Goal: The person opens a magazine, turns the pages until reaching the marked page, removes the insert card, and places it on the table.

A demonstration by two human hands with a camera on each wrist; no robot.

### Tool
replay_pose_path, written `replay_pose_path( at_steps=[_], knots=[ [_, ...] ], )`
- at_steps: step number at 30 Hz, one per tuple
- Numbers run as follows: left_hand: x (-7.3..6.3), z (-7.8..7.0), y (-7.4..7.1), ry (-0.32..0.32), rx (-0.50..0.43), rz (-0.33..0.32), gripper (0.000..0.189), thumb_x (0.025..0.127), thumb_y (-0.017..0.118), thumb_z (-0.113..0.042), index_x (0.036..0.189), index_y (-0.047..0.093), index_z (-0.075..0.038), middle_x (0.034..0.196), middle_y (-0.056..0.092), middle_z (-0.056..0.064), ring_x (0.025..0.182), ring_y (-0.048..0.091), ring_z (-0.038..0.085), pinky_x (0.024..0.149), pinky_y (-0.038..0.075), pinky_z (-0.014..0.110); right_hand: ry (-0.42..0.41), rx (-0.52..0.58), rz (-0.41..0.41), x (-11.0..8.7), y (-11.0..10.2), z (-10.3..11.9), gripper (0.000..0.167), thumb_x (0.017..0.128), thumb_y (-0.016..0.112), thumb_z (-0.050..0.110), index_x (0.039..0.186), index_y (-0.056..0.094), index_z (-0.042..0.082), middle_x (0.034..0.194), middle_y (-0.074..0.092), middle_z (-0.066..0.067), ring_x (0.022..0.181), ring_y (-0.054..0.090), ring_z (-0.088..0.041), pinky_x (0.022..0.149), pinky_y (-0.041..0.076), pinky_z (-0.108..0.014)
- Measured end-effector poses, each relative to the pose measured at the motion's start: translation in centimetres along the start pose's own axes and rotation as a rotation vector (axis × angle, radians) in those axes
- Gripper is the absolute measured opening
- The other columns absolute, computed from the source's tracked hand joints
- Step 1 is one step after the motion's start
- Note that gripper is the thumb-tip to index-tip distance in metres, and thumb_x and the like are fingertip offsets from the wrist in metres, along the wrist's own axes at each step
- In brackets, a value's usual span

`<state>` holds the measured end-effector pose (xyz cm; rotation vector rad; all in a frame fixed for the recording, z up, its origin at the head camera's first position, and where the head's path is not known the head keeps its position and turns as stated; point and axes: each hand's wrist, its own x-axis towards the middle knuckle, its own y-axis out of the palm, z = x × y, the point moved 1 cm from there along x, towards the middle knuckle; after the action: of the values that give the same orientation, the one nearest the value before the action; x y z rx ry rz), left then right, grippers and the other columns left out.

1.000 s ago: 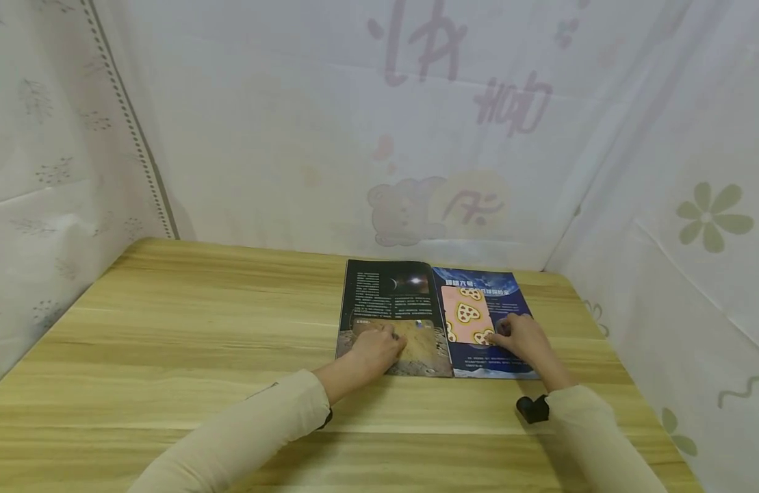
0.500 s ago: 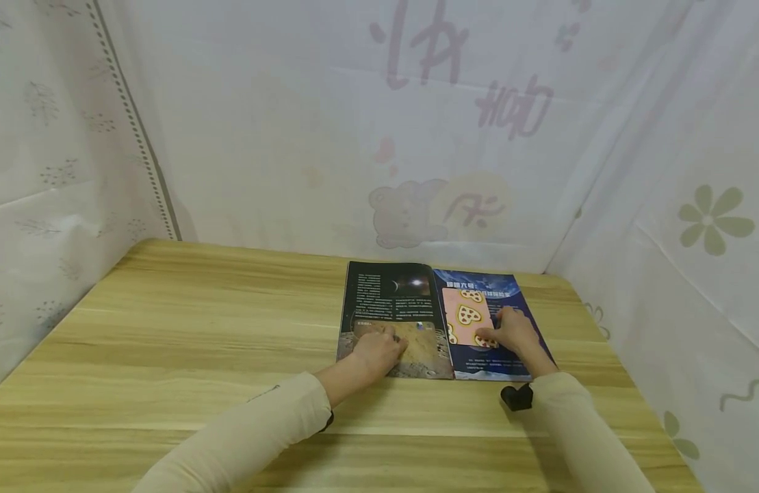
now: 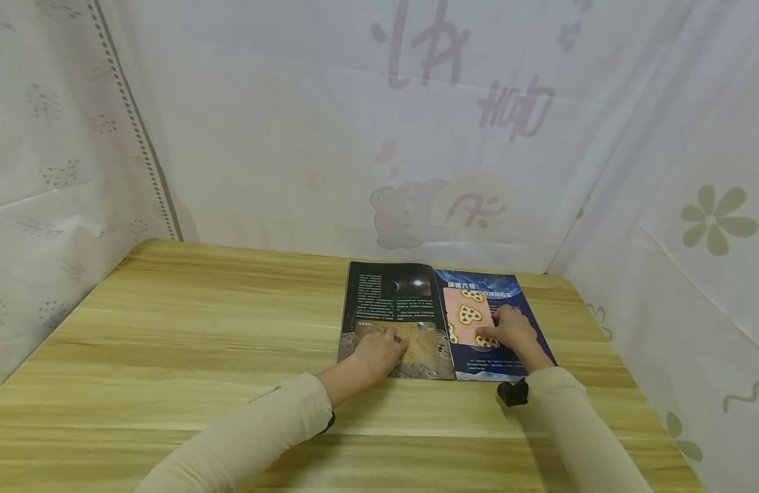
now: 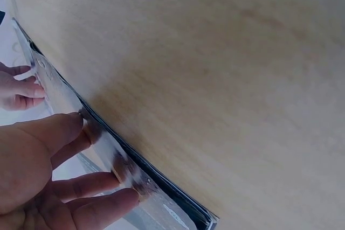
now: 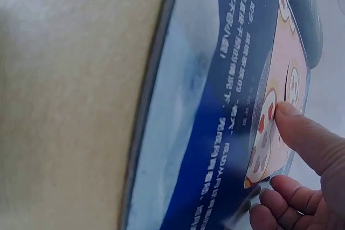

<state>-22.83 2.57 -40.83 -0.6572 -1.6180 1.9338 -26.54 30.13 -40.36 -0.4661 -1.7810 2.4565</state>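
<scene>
An open magazine (image 3: 369, 284) lies on the wooden table, a dark page on the left and a blue page on the right. On the blue page is a pink card (image 3: 459, 298) printed with yellow-edged hearts. My left hand (image 3: 377, 352) rests its spread fingertips on the lower part of the left page, over a sandy picture. My right hand (image 3: 517, 332) is at the card's right edge. In the right wrist view its thumb lies on the card (image 5: 277, 149), with the other fingers curled by the near edge, pinching it.
The wooden table (image 3: 219, 322) extends widely to the left of the magazine. White printed cloth (image 3: 280, 137) hangs behind the table and along both sides. A black wrist device (image 3: 513, 393) sits at the right cuff.
My right hand has shifted slightly left, bringing its thumb further over the pink card's lower right corner. The left hand, the card and the magazine stay about where they were.
</scene>
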Motion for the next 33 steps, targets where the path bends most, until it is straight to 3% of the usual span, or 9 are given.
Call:
replay_pose_path(
  at_steps=[4,7,10,19,33],
  knots=[
    [0.0,0.0,0.0,-0.005,-0.002,0.011,0.038,0.094,0.057,-0.022,0.131,0.056,-0.026,0.116,0.059,0.010,0.088,0.063,0.021,0.060,0.056,0.026,0.015,0.017,0.020,0.0,-0.2,0.4,0.055,0.078,0.076,0.034,0.109,0.057,-0.008,0.097,0.056,-0.021,0.084,0.052,-0.032,0.071,0.046,-0.044],
    [0.0,-0.1,0.1,-0.008,-0.009,0.015,0.038,0.094,0.057,-0.022,0.132,0.055,-0.025,0.117,0.058,0.011,0.091,0.064,0.024,0.060,0.057,0.027,0.018,0.030,0.039,0.2,-0.2,0.5,0.039,0.078,0.076,0.031,0.091,0.062,-0.003,0.074,0.052,-0.009,0.068,0.049,-0.023,0.057,0.037,-0.033],
    [0.0,-0.1,0.1,-0.011,-0.011,0.017,0.037,0.095,0.056,-0.026,0.132,0.055,-0.024,0.117,0.058,0.011,0.093,0.064,0.025,0.060,0.057,0.028,0.022,0.045,0.055,0.7,-0.1,0.5,0.031,0.077,0.077,0.029,0.078,0.061,0.001,0.063,0.047,-0.002,0.060,0.045,-0.018,0.052,0.030,-0.028],
    [0.1,-0.1,-0.1,-0.008,0.028,0.031,0.045,0.091,0.061,-0.017,0.134,0.053,-0.027,0.120,0.058,0.011,0.104,0.061,0.029,0.063,0.057,0.028,0.026,0.071,0.106,1.4,-0.3,0.6,0.033,0.078,0.077,0.024,0.083,0.062,-0.004,0.066,0.049,-0.005,0.062,0.047,-0.019,0.052,0.034,-0.027],
    [0.0,-0.1,-0.2,-0.017,0.016,0.010,0.040,0.093,0.058,-0.019,0.132,0.056,-0.027,0.117,0.060,0.011,0.100,0.062,0.027,0.062,0.057,0.028,0.046,0.110,0.104,1.6,-0.3,0.7,0.036,0.077,0.078,0.022,0.088,0.059,-0.006,0.070,0.049,-0.007,0.065,0.048,-0.020,0.052,0.036,-0.026]
  ],
)
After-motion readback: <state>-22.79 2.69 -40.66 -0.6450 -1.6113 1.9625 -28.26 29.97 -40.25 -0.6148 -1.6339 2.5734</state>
